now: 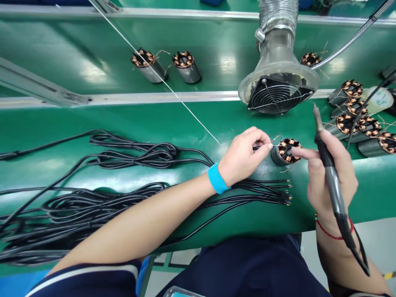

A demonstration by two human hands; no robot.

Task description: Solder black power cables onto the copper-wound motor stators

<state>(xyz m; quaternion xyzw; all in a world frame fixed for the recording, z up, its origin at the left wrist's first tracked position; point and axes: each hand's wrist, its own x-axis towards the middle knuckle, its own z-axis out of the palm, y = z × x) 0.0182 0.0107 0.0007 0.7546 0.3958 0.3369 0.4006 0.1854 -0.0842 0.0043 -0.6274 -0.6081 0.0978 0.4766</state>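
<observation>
My left hand (247, 154), with a blue band at its wrist, pinches the end of a black cable (256, 147) beside a motor stator (286, 152). Copper windings ring the top of this round metal part, and thin wires stick out near my fingertips. A soldering iron (331, 173) lies in my right hand (334, 181), its tip pointing up and away from the stator. The index finger of that hand reaches to the stator's right rim. Whether the cable's wires touch the windings is too small to tell.
Bundled black cables (102, 206) cover the left of the green bench (198, 119). A fume extractor hood (278, 86) hangs behind the stator. More stators (368, 119) stand at the right, and two others (187, 68) on the back ledge. A thin solder-like strand (173, 91) slants down.
</observation>
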